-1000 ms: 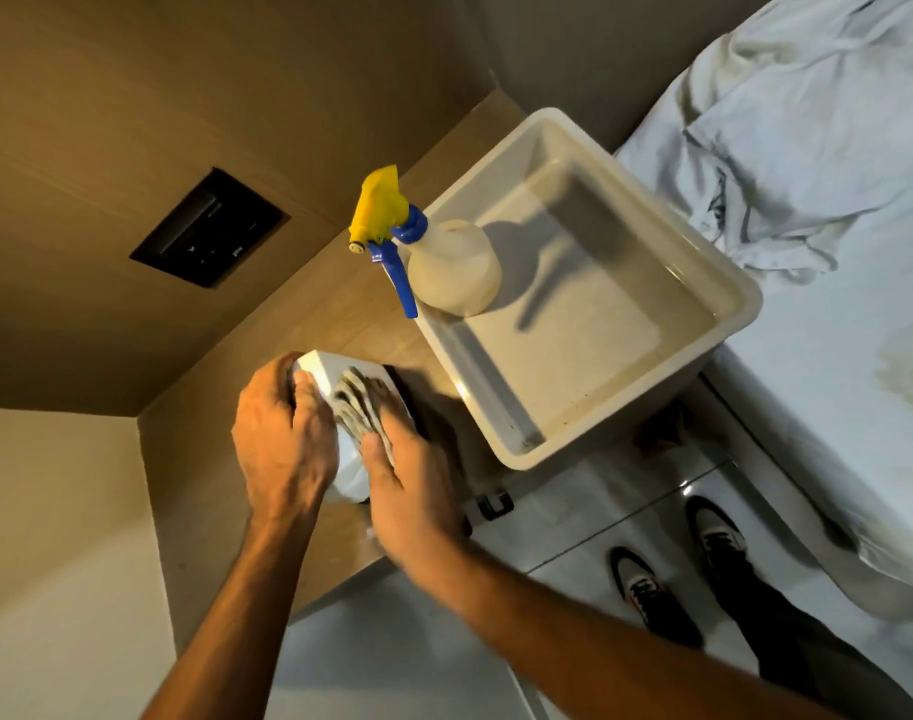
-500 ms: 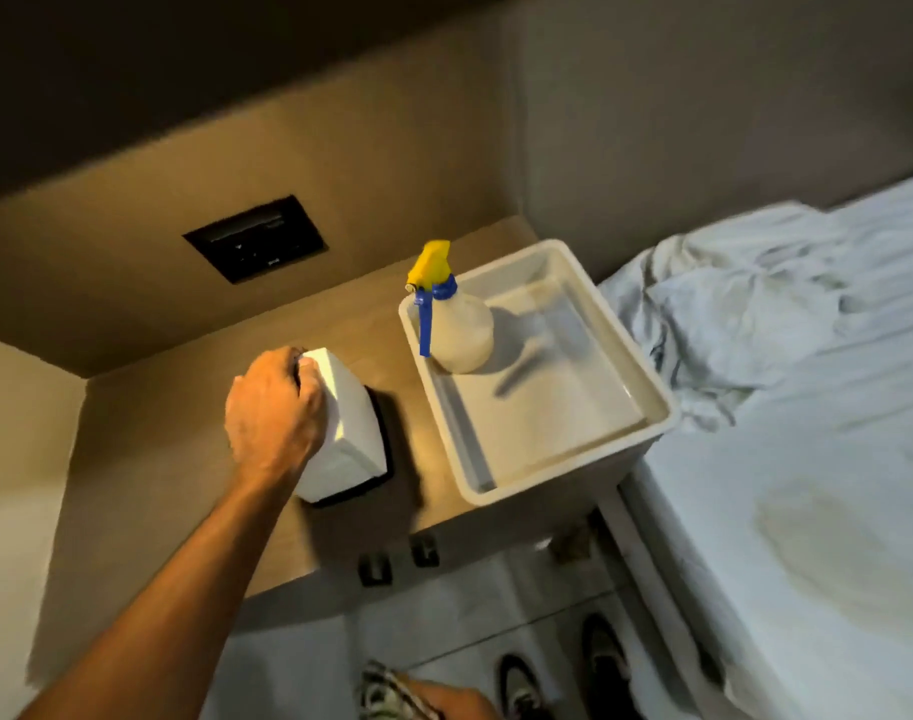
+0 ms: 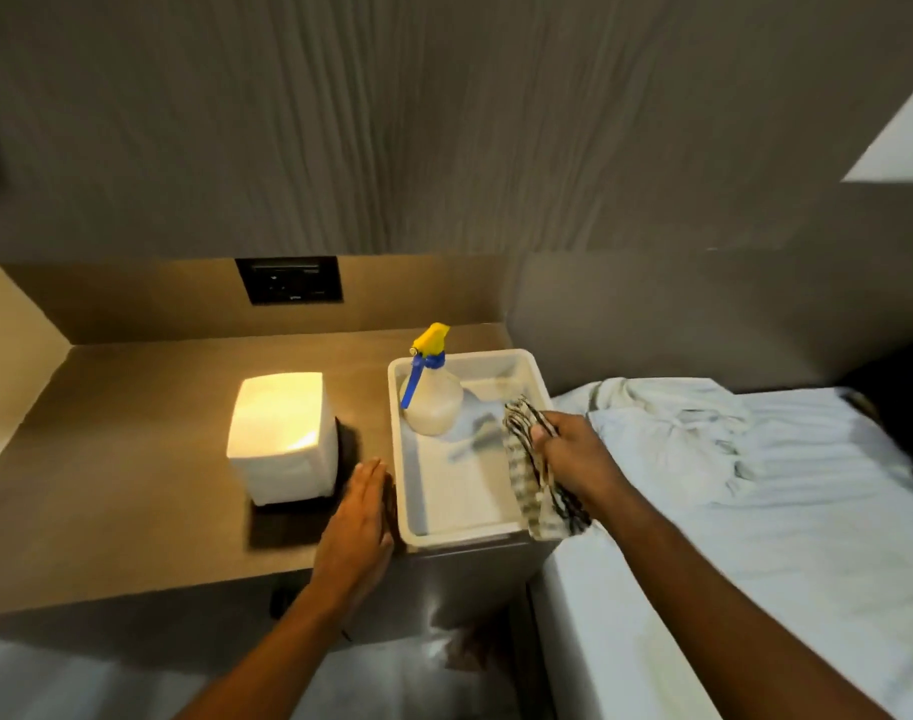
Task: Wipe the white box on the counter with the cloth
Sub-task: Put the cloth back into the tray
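The white box [image 3: 282, 439] stands upright on the brown counter [image 3: 132, 485], untouched by either hand. My left hand [image 3: 358, 517] lies flat and empty on the counter, between the box and the white tub [image 3: 540, 387], fingers straight and together. My right hand [image 3: 573, 454] is closed around the striped cloth [image 3: 534, 480], holding it over the tub's right rim. Part of the cloth hangs down over that rim.
A spray bottle [image 3: 429, 402] with a yellow and blue head stands in the tub's far left corner. A dark socket panel [image 3: 289, 280] sits in the wall behind the counter. A bed with crumpled white sheets [image 3: 703, 449] lies right of the tub.
Both hands have left the box. My left hand moved down onto the counter beside the tub, and my right hand carried the cloth over to the tub's right rim. The camera tilted up.
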